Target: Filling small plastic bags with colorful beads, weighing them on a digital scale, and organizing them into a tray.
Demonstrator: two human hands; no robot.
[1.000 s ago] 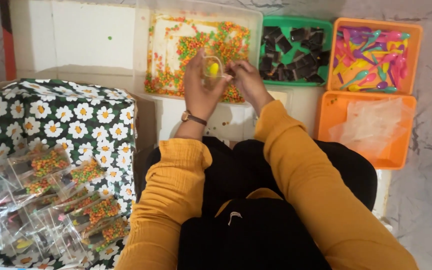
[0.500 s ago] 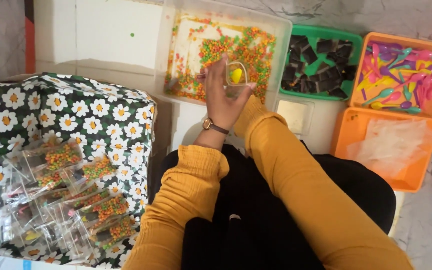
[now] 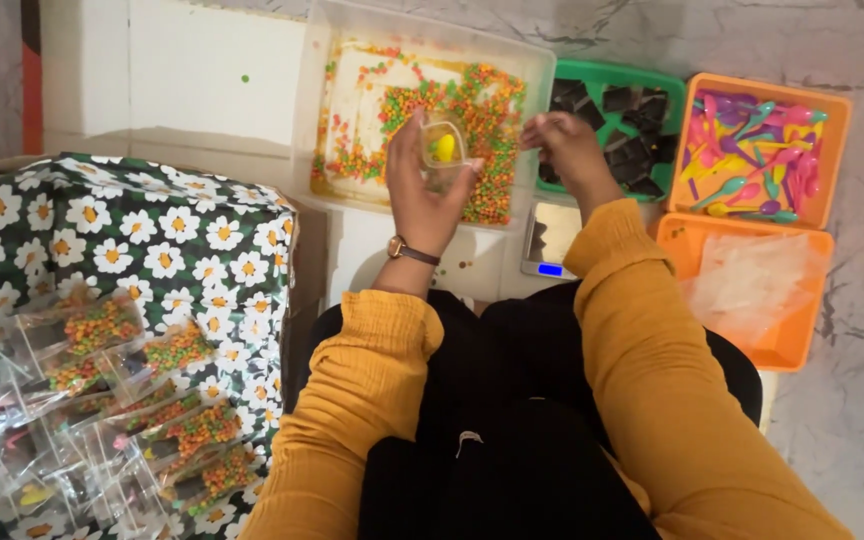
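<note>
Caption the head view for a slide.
Left hand holds a small clear cup over the candy tray; right hand hovers beside.

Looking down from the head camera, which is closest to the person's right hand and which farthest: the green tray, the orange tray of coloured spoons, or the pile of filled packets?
From the right hand:
1. Green tray, just beyond it.
2. Orange tray of coloured spoons, further right.
3. Pile of filled packets, far left on the flowered cloth.

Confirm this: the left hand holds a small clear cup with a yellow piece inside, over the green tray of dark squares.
Not quite. In the head view, the left hand does hold the clear cup with a yellow piece inside, but it is over the clear tray of orange and green beads. The green tray of dark squares sits further right, beyond the right hand.
</note>
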